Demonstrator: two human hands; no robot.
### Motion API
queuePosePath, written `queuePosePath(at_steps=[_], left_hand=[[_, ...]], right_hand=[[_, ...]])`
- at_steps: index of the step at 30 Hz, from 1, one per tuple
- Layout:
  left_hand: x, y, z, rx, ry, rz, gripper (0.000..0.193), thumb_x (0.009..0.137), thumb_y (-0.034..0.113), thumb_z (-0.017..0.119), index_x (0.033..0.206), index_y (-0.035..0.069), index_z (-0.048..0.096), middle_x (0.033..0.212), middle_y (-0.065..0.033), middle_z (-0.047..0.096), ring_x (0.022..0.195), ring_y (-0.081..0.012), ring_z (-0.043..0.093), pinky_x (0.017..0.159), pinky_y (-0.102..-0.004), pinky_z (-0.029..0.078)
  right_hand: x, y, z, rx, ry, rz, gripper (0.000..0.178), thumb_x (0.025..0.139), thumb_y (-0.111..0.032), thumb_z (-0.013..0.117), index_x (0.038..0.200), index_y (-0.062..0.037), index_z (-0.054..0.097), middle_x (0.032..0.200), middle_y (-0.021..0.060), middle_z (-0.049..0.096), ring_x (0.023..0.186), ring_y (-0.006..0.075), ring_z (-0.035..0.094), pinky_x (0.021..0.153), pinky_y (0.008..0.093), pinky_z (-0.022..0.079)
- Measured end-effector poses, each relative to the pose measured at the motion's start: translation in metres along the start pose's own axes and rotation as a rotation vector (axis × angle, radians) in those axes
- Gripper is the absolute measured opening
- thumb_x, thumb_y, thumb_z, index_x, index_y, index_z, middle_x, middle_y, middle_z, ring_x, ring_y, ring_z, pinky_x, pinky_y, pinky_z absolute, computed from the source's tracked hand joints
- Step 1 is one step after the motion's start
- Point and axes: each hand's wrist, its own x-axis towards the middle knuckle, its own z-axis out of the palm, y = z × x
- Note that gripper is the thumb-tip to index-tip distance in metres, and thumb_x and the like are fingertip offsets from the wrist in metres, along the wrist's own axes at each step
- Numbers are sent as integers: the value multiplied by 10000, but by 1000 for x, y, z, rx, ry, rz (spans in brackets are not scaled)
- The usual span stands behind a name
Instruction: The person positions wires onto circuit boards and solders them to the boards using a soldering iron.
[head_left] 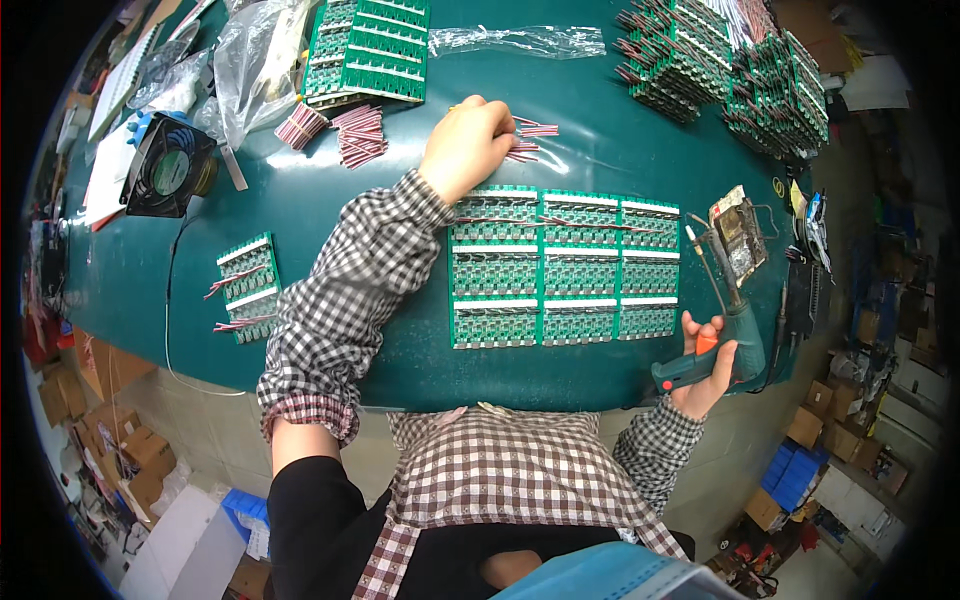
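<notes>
My left hand (470, 145) reaches across the table, its fingers curled closed over short red-and-white wires (538, 131). The wire ends poke out from under the fingers, while the fingertips themselves are hidden. In my right hand (708, 375) is a green soldering gun (743, 345) with an orange trigger, its tip pointing away from me. Between the hands lies a panel of green circuit boards (580, 270), arranged in rows with white strips. Several thin red-and-white wires (590, 223) run across its far row.
A soldering stand (737, 235) is at the right. Wired boards are stacked (675, 60) at the far right, other panels (385, 50) at the far left. A black fan (170, 165), wire bundles (360, 136), a smaller board panel (248, 288) and plastic bags (255, 75) occupy the left.
</notes>
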Motion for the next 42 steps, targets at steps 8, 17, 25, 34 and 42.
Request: queuePosePath(at_steps=[8,17,25,34,42], left_hand=[[8,-2,8,31,-89,-19,142,734,163,634,768,31,595,735,-88,564,683,-215,572,618,-329,458],[11,-10,2,-228,-111,-129,155,740,148,629,773,1,593,664,-52,584,592,-112,535,556,-261,434],[9,-12,4,-221,12,-142,148,742,171,623,786,30,618,734,-116,635,687,-255,616,635,-348,475],[6,-6,4,-202,1,-148,127,752,179,632,783,59,662,754,-111,645,684,-271,613,634,-354,474],[-8,14,-13,-285,99,-165,196,821,191,608,857,-1,622,673,-51,572,605,-99,513,551,-243,400]], right_hand=[[-10,0,6,-28,-67,0,378,926,-307,467,1113,22,482,906,95,583,886,236,583,964,447,394],[-14,5,16,-45,-47,40,376,923,-301,475,1111,25,476,900,91,581,863,223,580,942,429,419],[-17,10,24,-29,-94,44,361,916,-272,491,1121,24,469,910,95,577,846,219,578,923,434,432],[-16,12,29,-72,-120,31,352,916,-252,493,1146,13,464,968,103,570,846,212,579,905,454,444],[-22,9,32,-59,-158,51,377,911,-271,503,1152,14,452,967,94,566,845,207,577,895,455,448]])
